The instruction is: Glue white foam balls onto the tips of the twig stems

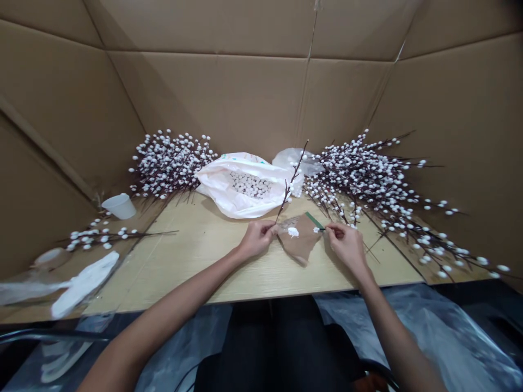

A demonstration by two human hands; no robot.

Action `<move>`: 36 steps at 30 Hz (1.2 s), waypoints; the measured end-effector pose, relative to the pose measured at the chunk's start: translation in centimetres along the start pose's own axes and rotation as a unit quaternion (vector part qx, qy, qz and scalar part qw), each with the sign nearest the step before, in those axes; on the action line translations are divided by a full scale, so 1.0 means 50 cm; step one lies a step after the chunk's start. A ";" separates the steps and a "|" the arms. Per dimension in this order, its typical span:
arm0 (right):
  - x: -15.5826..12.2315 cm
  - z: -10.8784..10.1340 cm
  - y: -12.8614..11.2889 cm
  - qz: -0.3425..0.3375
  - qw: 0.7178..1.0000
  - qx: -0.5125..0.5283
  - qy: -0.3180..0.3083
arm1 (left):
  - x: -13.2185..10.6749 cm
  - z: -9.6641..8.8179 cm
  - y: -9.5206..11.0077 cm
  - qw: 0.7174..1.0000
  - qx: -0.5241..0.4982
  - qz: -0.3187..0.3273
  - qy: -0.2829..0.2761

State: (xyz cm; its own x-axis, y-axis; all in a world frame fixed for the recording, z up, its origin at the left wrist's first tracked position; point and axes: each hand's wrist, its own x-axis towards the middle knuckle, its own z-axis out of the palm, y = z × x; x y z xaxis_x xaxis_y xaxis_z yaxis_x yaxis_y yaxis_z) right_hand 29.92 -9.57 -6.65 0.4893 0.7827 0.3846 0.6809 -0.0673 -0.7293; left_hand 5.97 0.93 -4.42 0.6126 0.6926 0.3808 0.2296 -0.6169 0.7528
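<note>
Nearest, dark trousers [269,343] show below the table edge, with crumpled clear plastic [412,332] to either side. The left hand [257,239] is closed in a firm pinch on the lower end of a thin dark stem [291,179], which rises away from the fingers, dotted with round white buds. The right hand [346,245] pinches a slim dark piece [322,229], too small to tell what it is. Between the hands lies a rough-edged scrap of brown paper [298,239], with a thick white dab and a green strip [314,220] along its upper edge.

All this sits on a pale wood-grain table [175,272]. To the left are a loose sprig [102,237], crumpled white plastic [84,283] and a paper cup [119,206]. Farther on, a white plastic bag [241,185] holds packed white buds, with a clear bag [292,160] behind it. Bushy heaps of branches [171,166] [368,174] flank both bags, backed by corrugated cardboard walls [220,92]
</note>
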 end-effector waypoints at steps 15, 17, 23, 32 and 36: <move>-0.006 -0.003 -0.017 -0.005 0.999 -0.020 -0.027 | -0.002 0.004 0.002 1.000 -0.023 -0.004 0.006; -0.006 -0.001 -0.016 -0.004 0.999 -0.027 -0.030 | -0.002 0.005 0.004 0.999 -0.035 -0.011 0.009; -0.008 0.000 -0.015 -0.003 0.999 -0.023 -0.029 | -0.002 0.006 0.013 0.994 -0.103 -0.040 0.002; -0.008 0.002 -0.040 -0.011 0.994 0.086 0.072 | -0.004 0.005 0.014 0.984 -0.164 -0.066 -0.008; 0.000 0.014 -0.081 -0.022 0.973 0.229 0.031 | -0.007 0.004 0.021 0.977 -0.199 -0.073 0.007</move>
State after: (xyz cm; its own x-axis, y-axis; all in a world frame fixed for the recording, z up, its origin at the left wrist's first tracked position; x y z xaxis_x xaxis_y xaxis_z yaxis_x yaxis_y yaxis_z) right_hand 26.80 -8.87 -4.09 0.5063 0.7394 0.4438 0.3946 0.2590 -0.8816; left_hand 6.16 -0.06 -3.88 0.5840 0.7690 0.2598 -0.0006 -0.3197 0.9475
